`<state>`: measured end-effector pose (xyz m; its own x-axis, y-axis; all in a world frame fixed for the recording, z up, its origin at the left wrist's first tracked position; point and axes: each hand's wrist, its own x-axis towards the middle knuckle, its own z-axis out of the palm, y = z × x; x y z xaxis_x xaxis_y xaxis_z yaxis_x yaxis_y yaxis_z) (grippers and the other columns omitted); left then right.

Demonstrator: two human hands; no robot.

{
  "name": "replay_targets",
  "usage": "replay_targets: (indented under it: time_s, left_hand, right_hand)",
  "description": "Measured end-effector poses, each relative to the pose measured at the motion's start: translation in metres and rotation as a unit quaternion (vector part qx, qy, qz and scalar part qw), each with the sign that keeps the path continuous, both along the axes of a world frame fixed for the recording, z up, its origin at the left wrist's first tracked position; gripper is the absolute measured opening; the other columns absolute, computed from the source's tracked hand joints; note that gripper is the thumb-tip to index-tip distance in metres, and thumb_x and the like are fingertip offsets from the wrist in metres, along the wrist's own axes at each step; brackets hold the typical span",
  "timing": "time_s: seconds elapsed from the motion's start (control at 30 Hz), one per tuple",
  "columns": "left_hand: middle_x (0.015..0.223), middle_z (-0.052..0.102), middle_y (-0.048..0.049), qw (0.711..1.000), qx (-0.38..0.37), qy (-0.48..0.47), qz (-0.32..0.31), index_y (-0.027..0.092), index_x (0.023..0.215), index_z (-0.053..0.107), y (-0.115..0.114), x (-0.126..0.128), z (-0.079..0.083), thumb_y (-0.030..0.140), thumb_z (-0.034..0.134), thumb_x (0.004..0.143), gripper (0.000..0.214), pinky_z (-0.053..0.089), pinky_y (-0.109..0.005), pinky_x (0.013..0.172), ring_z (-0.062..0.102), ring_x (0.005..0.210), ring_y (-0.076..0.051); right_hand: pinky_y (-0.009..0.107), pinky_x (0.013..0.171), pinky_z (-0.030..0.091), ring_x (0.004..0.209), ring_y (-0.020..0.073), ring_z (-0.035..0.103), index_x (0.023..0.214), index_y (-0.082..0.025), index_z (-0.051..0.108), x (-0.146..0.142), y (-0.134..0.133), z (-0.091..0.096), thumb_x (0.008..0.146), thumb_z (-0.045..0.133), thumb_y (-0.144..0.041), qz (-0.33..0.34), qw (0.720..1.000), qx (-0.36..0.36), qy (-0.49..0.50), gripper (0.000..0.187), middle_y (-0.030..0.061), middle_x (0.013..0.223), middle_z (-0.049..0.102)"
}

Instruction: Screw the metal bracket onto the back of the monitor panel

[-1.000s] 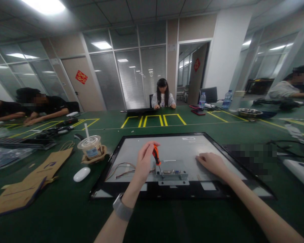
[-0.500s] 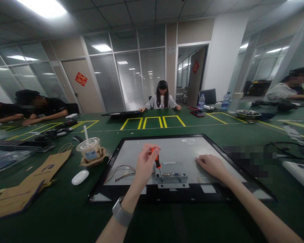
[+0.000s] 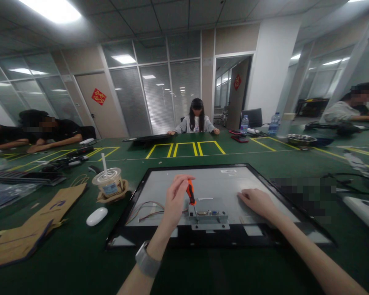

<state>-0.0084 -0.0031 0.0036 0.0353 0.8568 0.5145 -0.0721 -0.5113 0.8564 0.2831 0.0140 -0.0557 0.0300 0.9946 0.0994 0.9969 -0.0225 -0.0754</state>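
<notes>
Left fingers have straightened, the screwdriver slanting between both hands.

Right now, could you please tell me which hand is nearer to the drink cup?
Left. The left hand, on the screwdriver, is right of the cup; the right hand lies farther right, on the panel.

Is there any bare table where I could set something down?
Yes: the table between the arms, before the panel, and the nearly bare strip from panel to yellow tape. Crowded: the left, with cup and bag; the bracket, where the left hand holds a screwdriver.
</notes>
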Motion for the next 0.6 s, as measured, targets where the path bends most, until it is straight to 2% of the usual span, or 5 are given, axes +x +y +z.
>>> replay_targets:
  time_s: [0.17,0.4,0.53,0.6]
  left_hand:
    - [0.089,0.068,-0.0073,1.0,-0.03,-0.003,-0.003,0.017,0.099,0.07,-0.0014,-0.0006,0.001,0.035,0.051,0.088,0.029,0.044,-0.028,0.084,0.061,0.088,-0.018]
    - [0.082,0.065,-0.0056,1.0,-0.021,0.004,0.018,0.016,0.089,0.071,0.0,0.0,0.0027,0.036,0.061,0.081,0.023,0.047,-0.025,0.072,0.06,0.077,-0.016]
    - [0.073,0.06,-0.002,0.999,-0.034,0.009,0.019,0.017,0.088,0.069,0.0001,0.0002,0.0015,0.034,0.062,0.08,0.02,0.046,-0.025,0.068,0.058,0.068,-0.013]
    - [0.075,0.06,-0.0023,0.999,-0.03,0.005,0.024,0.017,0.088,0.07,-0.0002,0.0001,0.0009,0.034,0.06,0.082,0.021,0.046,-0.024,0.069,0.057,0.068,-0.013]
  right_hand:
    - [0.028,0.057,0.03,0.071,0.0215,0.063,0.068,-0.02,0.066,-0.0019,-0.0018,0.0019,0.092,0.038,-0.036,-0.004,1.0,0.002,0.007,0.04,0.0085,0.072,0.07]
    - [0.028,0.058,0.031,0.072,0.0212,0.063,0.072,-0.019,0.067,-0.0005,-0.0009,-0.0005,0.092,0.036,-0.037,0.005,1.0,0.006,0.001,0.041,0.0094,0.076,0.071]
    - [0.028,0.058,0.03,0.071,0.0209,0.063,0.07,-0.019,0.067,0.0002,-0.0003,-0.0016,0.091,0.038,-0.037,0.002,1.0,0.012,0.005,0.041,0.0097,0.075,0.071]
    - [0.029,0.057,0.03,0.07,0.0209,0.063,0.069,-0.019,0.067,0.0003,-0.0001,-0.0018,0.091,0.038,-0.037,0.0,1.0,0.012,0.007,0.041,0.0097,0.074,0.071]
